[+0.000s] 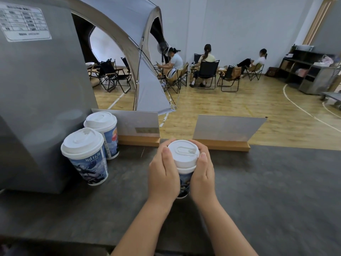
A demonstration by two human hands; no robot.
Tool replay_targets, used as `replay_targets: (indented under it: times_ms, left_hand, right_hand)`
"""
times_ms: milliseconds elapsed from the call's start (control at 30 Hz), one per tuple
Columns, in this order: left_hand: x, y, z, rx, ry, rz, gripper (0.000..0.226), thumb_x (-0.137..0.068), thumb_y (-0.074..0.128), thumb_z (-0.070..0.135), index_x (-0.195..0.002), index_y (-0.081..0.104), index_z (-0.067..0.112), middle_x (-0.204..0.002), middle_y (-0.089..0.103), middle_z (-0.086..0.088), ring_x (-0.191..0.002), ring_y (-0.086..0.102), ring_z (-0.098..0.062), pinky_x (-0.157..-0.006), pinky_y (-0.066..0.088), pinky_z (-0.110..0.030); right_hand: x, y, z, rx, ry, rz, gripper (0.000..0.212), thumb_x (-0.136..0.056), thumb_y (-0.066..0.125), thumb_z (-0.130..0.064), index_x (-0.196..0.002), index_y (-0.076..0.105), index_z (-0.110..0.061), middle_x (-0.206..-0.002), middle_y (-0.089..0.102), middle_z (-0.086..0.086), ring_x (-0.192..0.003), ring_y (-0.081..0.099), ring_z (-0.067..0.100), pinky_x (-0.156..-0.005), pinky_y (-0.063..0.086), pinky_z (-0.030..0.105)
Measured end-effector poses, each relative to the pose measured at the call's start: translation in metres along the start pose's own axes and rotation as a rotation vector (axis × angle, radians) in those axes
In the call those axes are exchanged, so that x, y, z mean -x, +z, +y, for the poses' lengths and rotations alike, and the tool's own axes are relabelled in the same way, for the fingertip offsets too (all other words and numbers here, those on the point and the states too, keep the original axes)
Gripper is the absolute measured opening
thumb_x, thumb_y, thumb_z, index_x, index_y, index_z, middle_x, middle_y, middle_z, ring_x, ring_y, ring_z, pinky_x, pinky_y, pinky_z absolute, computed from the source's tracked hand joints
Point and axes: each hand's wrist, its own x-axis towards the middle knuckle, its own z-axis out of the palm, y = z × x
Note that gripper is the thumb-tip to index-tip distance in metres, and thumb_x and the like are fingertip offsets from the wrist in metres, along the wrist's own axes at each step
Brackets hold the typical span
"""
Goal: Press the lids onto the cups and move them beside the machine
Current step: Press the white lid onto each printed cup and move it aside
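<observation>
- Centre of frame: left hand (163, 174) and right hand (203, 174) wrap a printed cup (184, 183) from both sides, fingers curled close together round its far side, thumbs laid along the rim of its white lid (183, 152).
- The palms hide most of the cup wall; its base is covered, so contact with the dark counter (267, 191) cannot be confirmed.
- Left of frame: two lidded cups (86, 156) (103, 133) stand touching each other, just beside the grey machine (36, 108).
- The machine is cut off at the left and top edges; its label text is unreadable.
- Two upright sign boards (228, 130) stand at the counter's far edge.
- Upper background: a tent (129, 24) and seated people, small.
</observation>
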Motion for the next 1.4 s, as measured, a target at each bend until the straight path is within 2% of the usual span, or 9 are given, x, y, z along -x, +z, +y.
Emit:
replay_targets:
  times_ms: [233,367,500,600,700,1000,1133,1233,1400]
  left_hand:
    - [-0.026,-0.018,-0.004,-0.009,-0.046,-0.089,0.033,-0.102,0.037,0.036,-0.098,0.067,0.023,-0.094,0.071,0.012,-0.092,0.064,-0.003,-0.079,0.049,-0.023]
    - [-0.039,-0.03,-0.003,-0.118,-0.02,-0.016,0.03,-0.099,0.055,0.037,-0.082,0.074,0.021,-0.078,0.073,0.011,-0.077,0.066,-0.006,-0.073,0.051,-0.033]
    - [-0.018,-0.019,0.006,-0.065,-0.051,-0.058,0.033,-0.099,0.043,0.043,-0.1,0.072,0.028,-0.091,0.072,0.022,-0.091,0.063,0.006,-0.074,0.049,-0.018]
    - [0.001,-0.007,0.003,-0.005,-0.009,-0.053,0.038,-0.095,0.032,0.049,-0.116,0.061,0.035,-0.106,0.065,0.03,-0.103,0.058,0.008,-0.08,0.044,-0.008]
    - [0.01,0.0,-0.005,0.058,0.074,-0.01,0.046,-0.098,0.026,0.045,-0.127,0.054,0.023,-0.116,0.059,0.03,-0.108,0.057,0.005,-0.083,0.041,-0.007]
    - [0.007,-0.001,-0.013,0.085,0.11,-0.067,0.041,-0.098,0.026,0.044,-0.127,0.047,0.025,-0.121,0.056,0.025,-0.111,0.057,0.0,-0.086,0.045,-0.013]
    - [0.007,-0.008,-0.014,0.137,0.089,-0.173,0.05,-0.088,0.046,0.049,-0.133,0.043,0.027,-0.122,0.059,0.017,-0.114,0.059,-0.008,-0.087,0.048,-0.015]
    - [0.008,-0.01,-0.013,0.151,0.104,-0.193,0.056,-0.085,0.053,0.046,-0.134,0.043,0.021,-0.122,0.058,0.021,-0.116,0.058,-0.008,-0.087,0.047,-0.014]
    - [0.004,-0.008,-0.013,0.157,0.066,-0.163,0.045,-0.083,0.047,0.045,-0.126,0.046,0.032,-0.117,0.058,0.023,-0.112,0.058,-0.006,-0.084,0.05,-0.019]
  right_hand:
    - [0.004,-0.004,-0.005,0.075,0.017,0.033,0.025,-0.098,0.032,-0.031,-0.108,0.055,-0.028,-0.097,0.065,-0.021,-0.095,0.063,0.003,-0.075,0.049,0.016]
    - [0.006,-0.009,-0.005,0.137,0.02,0.022,0.023,-0.094,0.035,-0.039,-0.112,0.049,-0.038,-0.105,0.06,-0.008,-0.099,0.059,0.005,-0.077,0.046,0.013]
    - [0.004,-0.004,0.002,0.073,0.024,-0.026,0.039,-0.091,0.034,-0.045,-0.123,0.055,-0.036,-0.119,0.063,-0.009,-0.114,0.06,0.016,-0.095,0.05,0.039]
    - [0.005,-0.001,0.001,0.065,0.001,-0.015,0.043,-0.091,0.03,-0.051,-0.122,0.055,-0.034,-0.113,0.065,-0.02,-0.107,0.063,0.01,-0.087,0.052,0.03]
    - [0.006,0.001,0.001,0.026,-0.024,-0.008,0.047,-0.091,0.03,-0.05,-0.122,0.054,-0.025,-0.11,0.065,-0.021,-0.102,0.064,0.007,-0.081,0.052,0.022]
    - [0.003,0.003,0.005,-0.044,-0.002,-0.038,0.044,-0.088,0.035,-0.05,-0.12,0.05,-0.024,-0.111,0.065,-0.02,-0.102,0.065,0.007,-0.08,0.053,0.022]
    - [0.006,-0.006,0.006,-0.063,0.056,-0.144,0.054,-0.083,0.05,-0.048,-0.132,0.043,-0.026,-0.127,0.059,-0.004,-0.117,0.06,0.018,-0.092,0.052,0.03]
    - [0.006,-0.011,0.005,-0.046,0.086,-0.211,0.064,-0.08,0.059,-0.045,-0.137,0.038,-0.026,-0.127,0.059,-0.008,-0.12,0.059,0.017,-0.096,0.051,0.031]
    - [0.006,-0.012,0.005,-0.115,0.08,-0.227,0.061,-0.082,0.055,-0.044,-0.137,0.038,-0.022,-0.129,0.058,0.0,-0.119,0.06,0.019,-0.092,0.052,0.031]
